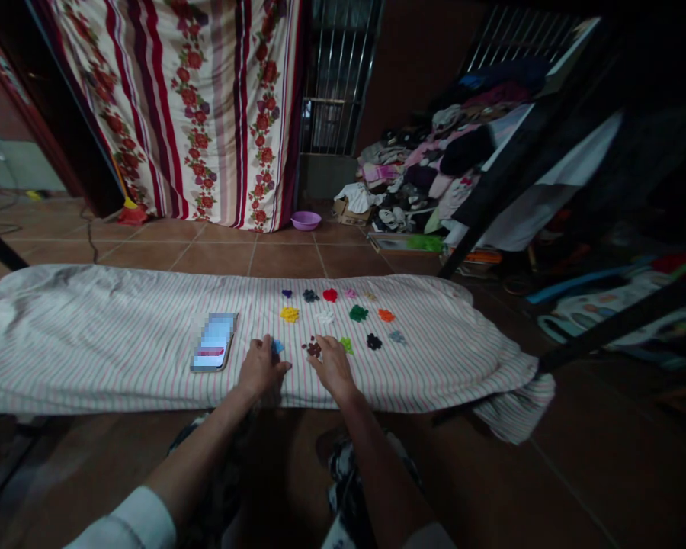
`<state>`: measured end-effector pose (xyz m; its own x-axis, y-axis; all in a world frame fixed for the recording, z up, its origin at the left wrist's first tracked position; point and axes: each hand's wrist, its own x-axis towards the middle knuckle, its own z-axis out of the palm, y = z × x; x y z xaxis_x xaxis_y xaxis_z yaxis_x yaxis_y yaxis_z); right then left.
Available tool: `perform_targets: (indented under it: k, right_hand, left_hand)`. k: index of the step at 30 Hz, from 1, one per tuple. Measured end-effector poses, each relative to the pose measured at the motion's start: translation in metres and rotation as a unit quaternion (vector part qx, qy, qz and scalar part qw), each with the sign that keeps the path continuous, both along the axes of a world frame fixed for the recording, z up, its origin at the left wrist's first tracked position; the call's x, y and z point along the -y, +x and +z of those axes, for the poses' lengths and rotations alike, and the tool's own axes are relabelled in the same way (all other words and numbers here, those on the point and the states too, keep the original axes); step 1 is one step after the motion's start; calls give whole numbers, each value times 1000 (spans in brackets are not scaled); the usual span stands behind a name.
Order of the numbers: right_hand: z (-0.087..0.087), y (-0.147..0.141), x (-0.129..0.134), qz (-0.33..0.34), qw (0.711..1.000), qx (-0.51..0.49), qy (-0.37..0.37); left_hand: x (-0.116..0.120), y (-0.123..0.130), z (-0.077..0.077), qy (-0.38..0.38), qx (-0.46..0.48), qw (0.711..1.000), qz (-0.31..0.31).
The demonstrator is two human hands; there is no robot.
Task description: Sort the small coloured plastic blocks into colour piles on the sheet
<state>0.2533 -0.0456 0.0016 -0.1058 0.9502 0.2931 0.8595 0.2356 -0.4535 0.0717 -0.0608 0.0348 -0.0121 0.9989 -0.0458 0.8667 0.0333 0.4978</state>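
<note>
Brown pieces [314,348] lie in a loose pile on the striped cloth-covered surface [126,335], at the fingers of the right hand [334,367], which are bent and fairly narrow; I cannot tell whether they pinch any piece; the left hand [260,367] reaches to the light-blue pile [277,347], thumb apart from its fingers, and its grip is likewise unclear; lime pile [346,345] and black pile [373,341] sit to the right; beyond lie 2 more rows, with 4 and 5 piles; a smartphone [213,341] with a lit screen lies left of the hands.
</note>
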Motion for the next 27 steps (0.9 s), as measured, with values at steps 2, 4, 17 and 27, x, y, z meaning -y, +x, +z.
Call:
perform_targets:
  k: [2,4,17,27]
  right_hand:
    - [3,-1,-4,4,1000,19,-22]
    - [7,0,-8,8,998,36,-44]
    - [-5,6,-11,74,997,-4,11]
    - [-9,16,-18,111,993,-40,11]
  left_hand:
    - [-4,2,0,16,-33,999,-27]
    - [-5,5,-2,40,-62,996,-58]
    - [-7,12,-18,148,-98,981,-74]
    - [-11,15,-13,200,-113,969,-94]
